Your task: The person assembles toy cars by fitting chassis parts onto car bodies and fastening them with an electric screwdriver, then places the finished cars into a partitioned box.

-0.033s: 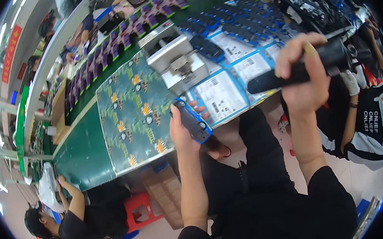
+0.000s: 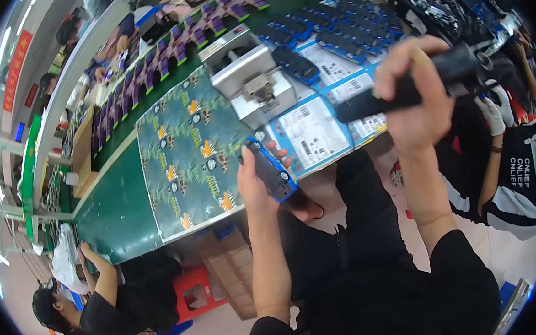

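Left hand is clenched around a small blue-and-black toy car, held just off the near edge of the green bench, at about 7 o'clock from the grey metal fixture. Fingertips wrap the far side of the car, thumb on the near side.

Right hand is fisted around a black powered screwdriver, raised at 2 o'clock from the car and well apart from it. The tool lies nearly level with its tip pointing toward 9 o'clock, not touching anything.

Step in hand, as judged: car picked and presented, driver not yet on it. The next move likely calls for tipping the driver tip down onto the car's underside and keeping the left hand steady; which screw point cannot be told.

Around: patterned printed sheet on the bench at 10 o'clock from the car, blue-edged backing cards at 2 o'clock, rows of dark toy cars beyond. Another person works at 8 o'clock, and a gloved co-worker stands at 3 o'clock.
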`<move>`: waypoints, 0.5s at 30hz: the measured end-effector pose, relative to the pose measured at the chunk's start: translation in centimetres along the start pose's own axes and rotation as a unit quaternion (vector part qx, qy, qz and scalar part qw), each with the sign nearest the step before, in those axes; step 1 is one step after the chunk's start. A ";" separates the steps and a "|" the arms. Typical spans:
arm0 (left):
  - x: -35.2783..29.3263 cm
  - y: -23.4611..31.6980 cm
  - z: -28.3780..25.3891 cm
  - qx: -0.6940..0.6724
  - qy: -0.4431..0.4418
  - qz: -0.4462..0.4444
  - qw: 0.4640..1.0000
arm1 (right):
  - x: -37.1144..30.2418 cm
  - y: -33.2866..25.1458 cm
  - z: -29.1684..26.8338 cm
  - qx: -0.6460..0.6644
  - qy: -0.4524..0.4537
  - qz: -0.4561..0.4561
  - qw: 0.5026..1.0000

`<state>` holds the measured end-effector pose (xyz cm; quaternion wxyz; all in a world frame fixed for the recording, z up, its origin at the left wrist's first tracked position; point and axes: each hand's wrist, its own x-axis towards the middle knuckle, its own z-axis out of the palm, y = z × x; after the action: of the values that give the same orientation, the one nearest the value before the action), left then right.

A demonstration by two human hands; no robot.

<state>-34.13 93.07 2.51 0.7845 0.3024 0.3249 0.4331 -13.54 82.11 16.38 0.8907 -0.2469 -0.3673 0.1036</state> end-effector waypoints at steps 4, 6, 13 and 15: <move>-0.4 0.9 -2.0 0.046 -0.027 0.051 0.997 | 1.9 7.2 4.7 -0.041 -0.054 -0.045 0.997; -0.3 1.3 -2.4 0.030 -0.037 0.040 0.998 | 2.0 10.0 6.3 -0.048 -0.055 -0.038 0.997; 0.3 1.2 -2.7 -0.001 -0.033 0.010 0.999 | 0.7 14.4 8.3 -0.178 -0.137 -0.081 0.971; 0.1 1.5 -2.7 -0.020 -0.043 0.012 0.999 | 0.7 14.1 9.1 -0.155 -0.195 -0.031 0.968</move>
<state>-36.94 94.34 1.99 0.7986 0.3087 0.2779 0.4354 -19.50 97.72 15.02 0.7553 -0.3459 -0.5530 0.0637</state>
